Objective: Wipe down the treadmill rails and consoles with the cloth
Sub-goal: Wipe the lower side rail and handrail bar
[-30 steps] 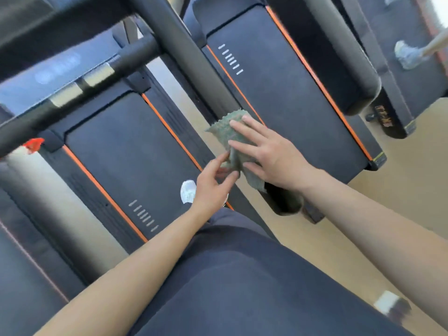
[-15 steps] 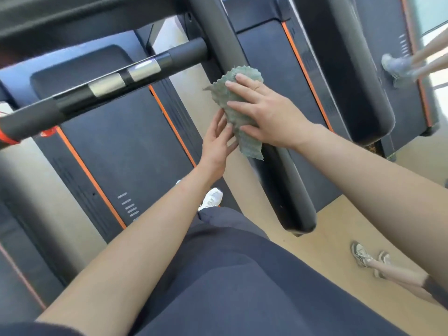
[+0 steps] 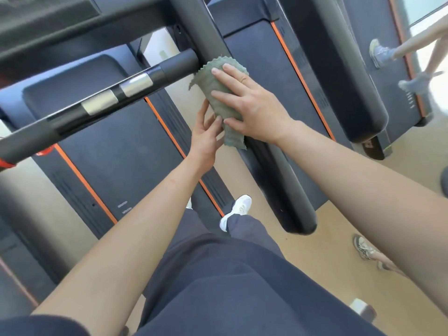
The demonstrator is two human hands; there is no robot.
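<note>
A grey-green cloth (image 3: 218, 93) with a zigzag edge is draped over the thick black side rail (image 3: 286, 190) of the treadmill, close to where the cross handlebar (image 3: 101, 105) joins it. My right hand (image 3: 252, 105) lies flat on the cloth with its fingers spread, pressing it onto the rail. My left hand (image 3: 206, 137) reaches up from below, its straight fingers touching the cloth's lower left side. The console is mostly out of view at the top left.
The treadmill belt (image 3: 116, 161) with orange edge lines lies below the handlebar. A second treadmill (image 3: 261, 76) stands to the right, with its own black rail (image 3: 339, 69). Another person's legs and shoes show at the top right (image 3: 380, 52) and lower right (image 3: 363, 248). My white shoe (image 3: 237, 209) stands between the machines.
Both hands and the cloth have slid up the rail, from its lower part toward the joint with the handlebar. The camera has swung so more of the rail's end shows.
</note>
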